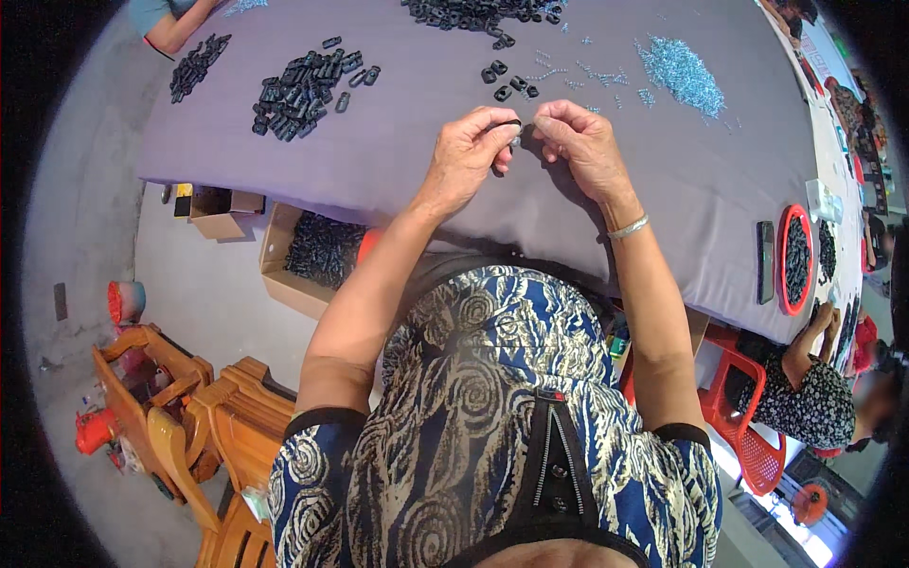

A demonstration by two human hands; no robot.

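My left hand (pixel 471 151) is closed over the near part of the table, pinching a small black plastic piece (pixel 507 123) between thumb and fingers. A tiny shiny bit shows below that piece. Just to its right, my right hand (pixel 579 144) is also in a pinch, its fingertips a short gap away. Whatever it may hold is too small to make out. Beyond my hands lie several loose black parts (pixel 505 93). Scattered small metal pieces, spring-like in shape, trail toward a glittering blue-silver heap (pixel 680 78).
Heaps of black parts (pixel 301 93) lie on the grey-covered table (pixel 379 166). A phone-like black slab (pixel 765 262) and a red-rimmed basket (pixel 784 284) are at the right. Below stand a cardboard box (pixel 275 248), wooden chairs (pixel 237 417) and a red chair (pixel 757 454). Other people sit around.
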